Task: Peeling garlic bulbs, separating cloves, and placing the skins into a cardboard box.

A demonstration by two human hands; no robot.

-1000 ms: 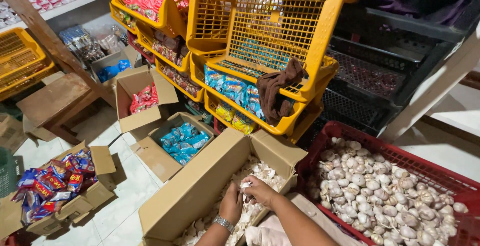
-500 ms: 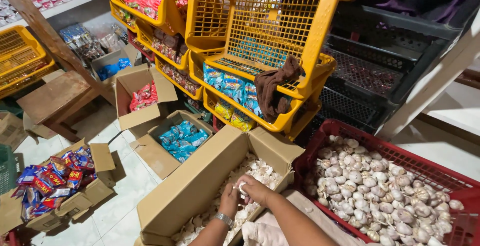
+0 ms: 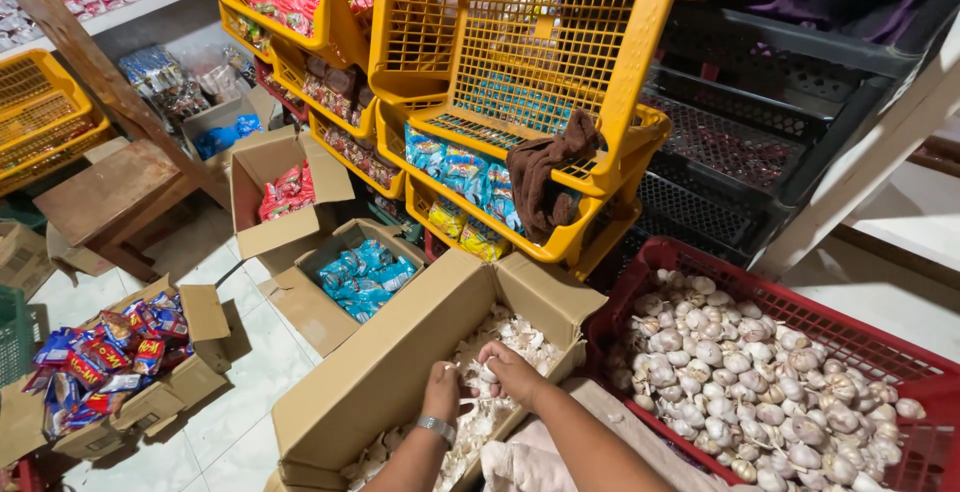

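My left hand (image 3: 441,389), with a metal watch at the wrist, and my right hand (image 3: 512,372) meet over a long cardboard box (image 3: 400,357). Both are closed together on a garlic bulb (image 3: 478,370), above the loose white garlic (image 3: 515,332) lying in the box. To the right stands a red plastic crate (image 3: 900,352) filled with several garlic bulbs (image 3: 750,392).
Stacked yellow baskets (image 3: 620,72) hold snack packets, with a brown cloth (image 3: 540,177) draped on one rim. Open cardboard boxes of blue packets (image 3: 365,277) and red packets (image 3: 288,190) sit on the tiled floor. A box of mixed sachets (image 3: 110,352) lies at left, dark crates (image 3: 760,132) behind.
Both hands stay over the cardboard box, shifting only slightly on the garlic. The view has drifted a little.
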